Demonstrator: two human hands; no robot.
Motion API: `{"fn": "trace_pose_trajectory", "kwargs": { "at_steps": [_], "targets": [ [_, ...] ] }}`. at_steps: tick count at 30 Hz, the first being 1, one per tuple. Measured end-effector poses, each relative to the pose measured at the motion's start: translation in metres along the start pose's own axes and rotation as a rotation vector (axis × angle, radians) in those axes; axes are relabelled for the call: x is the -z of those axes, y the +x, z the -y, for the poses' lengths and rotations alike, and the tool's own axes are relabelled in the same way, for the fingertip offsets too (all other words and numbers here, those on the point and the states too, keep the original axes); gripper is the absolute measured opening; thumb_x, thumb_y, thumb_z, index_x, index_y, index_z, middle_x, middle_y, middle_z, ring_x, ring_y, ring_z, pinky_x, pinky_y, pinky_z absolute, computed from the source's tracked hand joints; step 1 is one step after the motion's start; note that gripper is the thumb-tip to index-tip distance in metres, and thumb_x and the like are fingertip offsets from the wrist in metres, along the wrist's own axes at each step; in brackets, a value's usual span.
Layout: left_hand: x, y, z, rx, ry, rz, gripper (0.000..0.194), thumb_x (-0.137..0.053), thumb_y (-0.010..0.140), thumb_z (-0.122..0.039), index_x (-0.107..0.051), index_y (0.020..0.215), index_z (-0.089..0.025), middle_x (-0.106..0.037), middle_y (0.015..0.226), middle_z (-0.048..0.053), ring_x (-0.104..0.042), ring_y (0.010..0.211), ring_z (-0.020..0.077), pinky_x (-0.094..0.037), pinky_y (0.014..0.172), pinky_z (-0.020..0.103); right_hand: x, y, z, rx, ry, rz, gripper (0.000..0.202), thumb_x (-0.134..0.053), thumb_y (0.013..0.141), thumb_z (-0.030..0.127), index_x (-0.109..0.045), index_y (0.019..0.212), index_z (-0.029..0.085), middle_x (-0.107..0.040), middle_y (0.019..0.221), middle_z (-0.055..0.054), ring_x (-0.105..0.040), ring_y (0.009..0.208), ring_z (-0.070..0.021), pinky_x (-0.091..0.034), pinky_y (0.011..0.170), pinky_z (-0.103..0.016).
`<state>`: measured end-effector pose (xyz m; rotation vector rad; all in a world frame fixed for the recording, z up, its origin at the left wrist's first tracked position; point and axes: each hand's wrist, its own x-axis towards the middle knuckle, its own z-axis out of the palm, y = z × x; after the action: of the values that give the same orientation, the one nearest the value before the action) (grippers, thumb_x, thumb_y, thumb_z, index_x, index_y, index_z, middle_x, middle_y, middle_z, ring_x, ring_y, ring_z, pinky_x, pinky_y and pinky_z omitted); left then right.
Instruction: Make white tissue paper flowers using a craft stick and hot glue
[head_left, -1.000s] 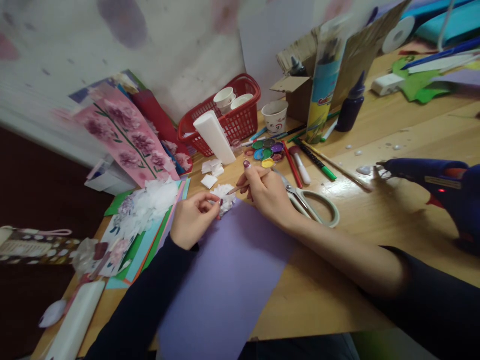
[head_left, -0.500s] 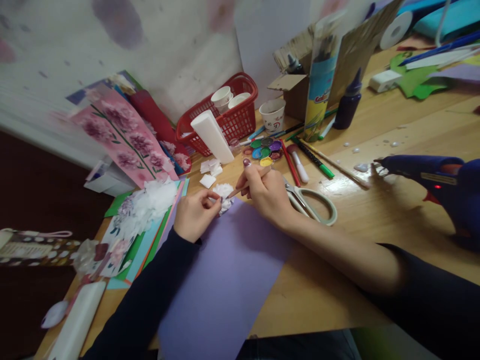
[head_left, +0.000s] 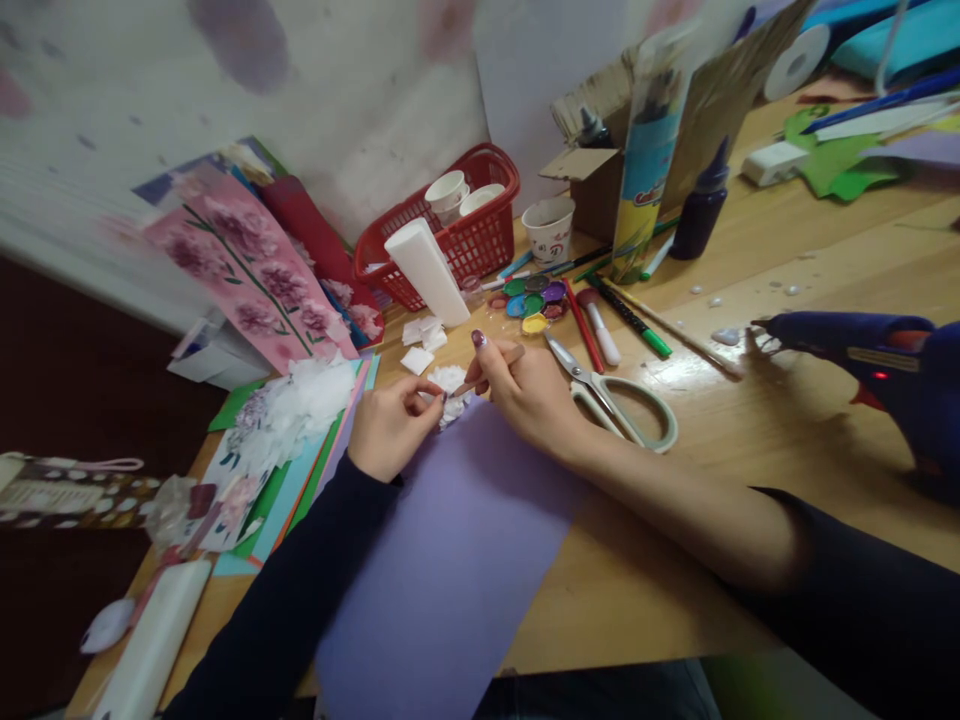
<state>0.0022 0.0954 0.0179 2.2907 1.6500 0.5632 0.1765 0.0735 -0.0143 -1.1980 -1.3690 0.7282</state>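
Observation:
A ruffled white tissue-paper flower lies at the far end of a purple sheet of paper. At its left edge, my left hand pinches white tissue paper between thumb and fingers. My right hand holds a brownish pencil, whose tip slants down to the flower, next to my left fingertips. White tissue squares lie just beyond the flower. Beside my right hand rest scissors with pale handles, partly hidden behind the wrist.
A glue gun with a red light stands at the right. Farther back are paint pots, a red basket with paper cups, a pencil tube and a dark bottle. Coloured papers lie left under fluffy white tissue.
My right hand has shifted its grip slightly; its thumb now points up and the pencil sits lower in the fingers. More of the scissors' blades shows. My left hand stays in place.

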Motion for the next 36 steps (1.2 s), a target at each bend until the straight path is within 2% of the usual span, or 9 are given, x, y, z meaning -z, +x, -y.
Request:
{"fn": "trace_pose_trajectory", "kwargs": {
  "at_steps": [6,12,23,31,36],
  "targets": [
    [0.004,-0.005,0.0,0.0,-0.005,-0.037,0.02,-0.06,0.075,-0.029,-0.072,0.086,-0.017,-0.067,0.054,-0.002,-0.062,0.049,0.0139,-0.044,0.052,0.023,0.0,0.001,0.0,0.025,0.023,-0.008,0.054,-0.036,0.099,0.045,-0.063,0.06,0.018,-0.059,0.051,0.0,-0.056,0.051,-0.0113,-0.035,0.054,-0.023],
    [0.013,-0.011,0.0,-0.005,-0.023,-0.07,0.022,-0.059,0.078,-0.029,-0.072,0.09,-0.017,-0.067,0.053,-0.002,-0.062,0.047,0.0134,-0.045,0.051,0.022,0.002,0.002,0.002,0.014,0.118,-0.094,0.055,-0.04,0.097,0.048,-0.063,0.059,0.017,-0.06,0.051,0.0,-0.055,0.047,-0.0102,-0.037,0.052,-0.023],
    [0.026,-0.029,0.003,0.028,-0.034,-0.091,0.019,-0.06,0.08,-0.031,-0.071,0.089,-0.017,-0.067,0.053,-0.003,-0.062,0.047,0.0126,-0.045,0.051,0.021,0.002,0.0,0.003,-0.004,0.08,-0.041,0.058,-0.04,0.095,0.056,-0.065,0.06,0.017,-0.061,0.052,-0.001,-0.056,0.048,-0.0104,-0.037,0.051,-0.023],
    [0.031,-0.039,0.014,0.051,-0.035,-0.102,0.02,-0.058,0.08,-0.032,-0.069,0.089,-0.018,-0.067,0.054,-0.003,-0.061,0.047,0.0129,-0.044,0.052,0.022,0.005,0.003,0.006,-0.037,0.291,-0.18,0.058,-0.05,0.088,0.062,-0.064,0.054,0.017,-0.058,0.046,0.0,-0.051,0.041,-0.0084,-0.036,0.044,-0.021],
    [0.037,-0.046,0.023,0.093,-0.05,-0.111,0.022,-0.057,0.08,-0.034,-0.069,0.089,-0.018,-0.065,0.053,-0.003,-0.063,0.05,0.0139,-0.046,0.055,0.023,0.005,0.0,0.006,-0.06,0.206,-0.085,0.057,-0.051,0.088,0.061,-0.065,0.056,0.016,-0.058,0.047,0.0,-0.052,0.043,-0.008,-0.037,0.046,-0.02]
  ]
}}
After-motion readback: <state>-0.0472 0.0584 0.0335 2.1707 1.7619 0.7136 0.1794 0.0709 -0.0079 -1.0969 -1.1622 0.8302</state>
